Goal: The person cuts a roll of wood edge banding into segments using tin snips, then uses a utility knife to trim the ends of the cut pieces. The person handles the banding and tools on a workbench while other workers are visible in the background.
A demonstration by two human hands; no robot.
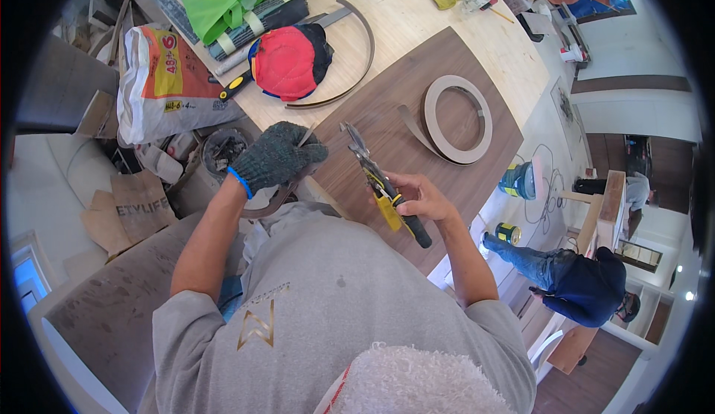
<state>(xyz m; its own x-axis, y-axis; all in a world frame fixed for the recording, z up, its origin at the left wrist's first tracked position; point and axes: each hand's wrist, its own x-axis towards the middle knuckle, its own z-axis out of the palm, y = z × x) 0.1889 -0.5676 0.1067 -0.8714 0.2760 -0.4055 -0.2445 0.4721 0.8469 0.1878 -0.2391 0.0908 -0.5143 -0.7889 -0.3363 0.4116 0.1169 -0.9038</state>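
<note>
My left hand point(279, 153), in a dark knitted glove, is closed round a thin grey-brown edge banding strip point(266, 209). One end pokes up past the fingers, and the rest curves down by my shirt. My bare right hand point(423, 194) grips a pair of snips point(386, 187) with black and yellow handles. Their metal jaws point up and left, apart from the strip. Under the snips lies a brown wood-grain board point(380, 101). On it rests a coil of edge banding point(454, 155) with a loose tail on its left.
A red and black cap point(285, 64), a curved strip point(370, 42) and a green bag point(223, 1) lie on the pale table point(395, 12). A printed sack point(175, 86) and a bucket point(225, 150) stand at left. Another person point(581, 284) works at right, near paint cans point(509, 234).
</note>
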